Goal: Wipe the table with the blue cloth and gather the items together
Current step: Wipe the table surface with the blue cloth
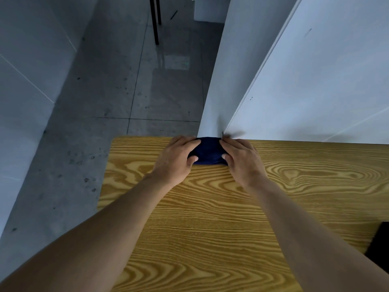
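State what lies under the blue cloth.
The blue cloth rests on the wooden table, bunched between the left hand and right hand. Anything beneath it is hidden.

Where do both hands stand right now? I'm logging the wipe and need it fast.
Left hand: closed on the left end of the bunched dark blue cloth, on the wooden table.
Right hand: closed on its right end.

Single head-worn wide-angle camera is looking forward and steeply down from above the near edge of the yellow wood-grain tabletop (210, 218), sitting close over it and facing its far edge, the grey concrete floor (117, 98) and the white partition wall (315, 81) beyond.
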